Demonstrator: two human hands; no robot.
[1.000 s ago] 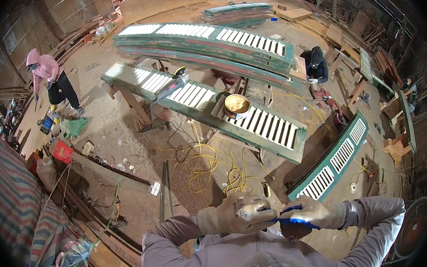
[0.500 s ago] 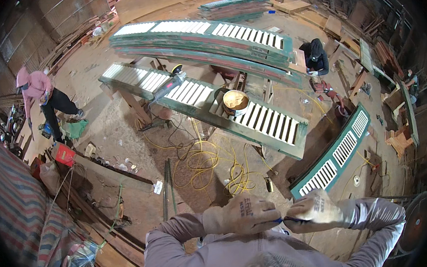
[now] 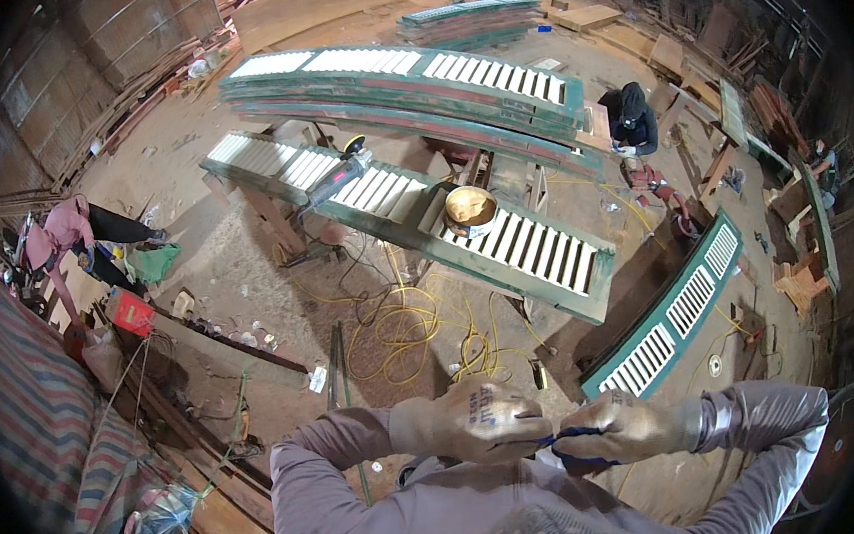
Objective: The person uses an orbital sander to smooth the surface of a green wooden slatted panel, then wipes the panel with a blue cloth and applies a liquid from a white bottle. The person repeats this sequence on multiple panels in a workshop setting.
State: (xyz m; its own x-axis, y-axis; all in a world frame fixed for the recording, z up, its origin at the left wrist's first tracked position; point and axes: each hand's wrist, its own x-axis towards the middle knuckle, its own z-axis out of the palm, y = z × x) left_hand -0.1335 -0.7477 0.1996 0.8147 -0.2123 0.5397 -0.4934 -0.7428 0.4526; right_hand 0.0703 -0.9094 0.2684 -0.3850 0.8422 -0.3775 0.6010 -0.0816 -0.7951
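My left hand (image 3: 474, 422) and my right hand (image 3: 625, 429), both in pale work gloves with blue on the finger side, meet in front of my chest. Their fingers are curled closed, fingertips close together. Whatever they pinch, if anything, is hidden by the gloves. Beyond them a green louvered shutter (image 3: 562, 300) with pale slats lies across a stand. On it rest a round tub (image 3: 471, 208) with tan contents and a corded power tool (image 3: 338, 182) with a yellow-edged disc. Neither hand touches these.
Yellow cable (image 3: 393, 342) lies coiled on the floor. Stacked shutters (image 3: 525, 111) stand behind, and another shutter (image 3: 688, 299) lies at right. A dark-clad person (image 3: 633, 118) crouches at far right; a pink-clad person (image 3: 70, 223) is at left. A striped tarp (image 3: 31, 399) hangs at lower left.
My hands have shifted slightly to the left, still close together, and my elbows are spread a little wider. The pink-clad person has bent down lower.
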